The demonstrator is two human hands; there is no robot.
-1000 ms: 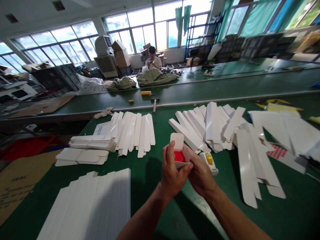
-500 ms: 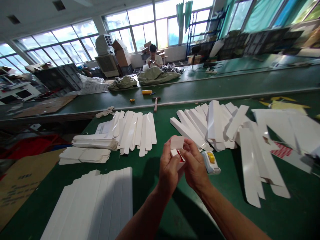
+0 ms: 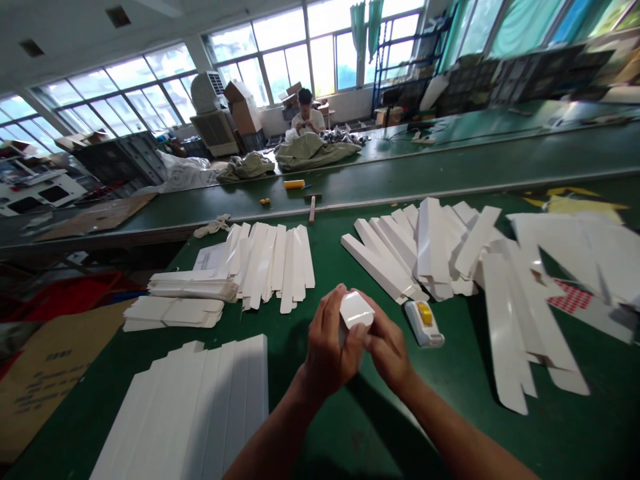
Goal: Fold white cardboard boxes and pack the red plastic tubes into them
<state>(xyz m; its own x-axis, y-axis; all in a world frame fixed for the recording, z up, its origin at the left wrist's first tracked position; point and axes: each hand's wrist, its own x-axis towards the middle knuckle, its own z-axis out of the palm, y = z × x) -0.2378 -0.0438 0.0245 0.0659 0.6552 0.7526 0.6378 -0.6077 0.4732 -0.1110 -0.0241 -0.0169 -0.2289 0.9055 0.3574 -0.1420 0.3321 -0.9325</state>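
Both hands hold one narrow white box [image 3: 357,309] above the green table, its end facing up with the flap folded over it. My left hand [image 3: 327,340] wraps round the box's left side, its thumb on the front near the top. Fingers of my right hand [image 3: 389,343] close on the right side of the box. Just right of my right hand lies a white tape dispenser [image 3: 424,325] with a yellow part. Flat white cartons [image 3: 273,263] are fanned out beyond my left hand, and long white boxes [image 3: 383,253] lie beyond my right.
Side by side at the front left lie several white boxes [image 3: 200,407]. Bundled flat cartons [image 3: 173,313] lie behind them. Across the table are a hammer [image 3: 313,208] and a yellow cylinder [image 3: 294,184]. A person [image 3: 307,120] sits at the far side.
The box's raised end flap has been folded down, covering the opening and the red seen inside. My left thumb has moved onto the box's front, and my right hand has shifted slightly lower.
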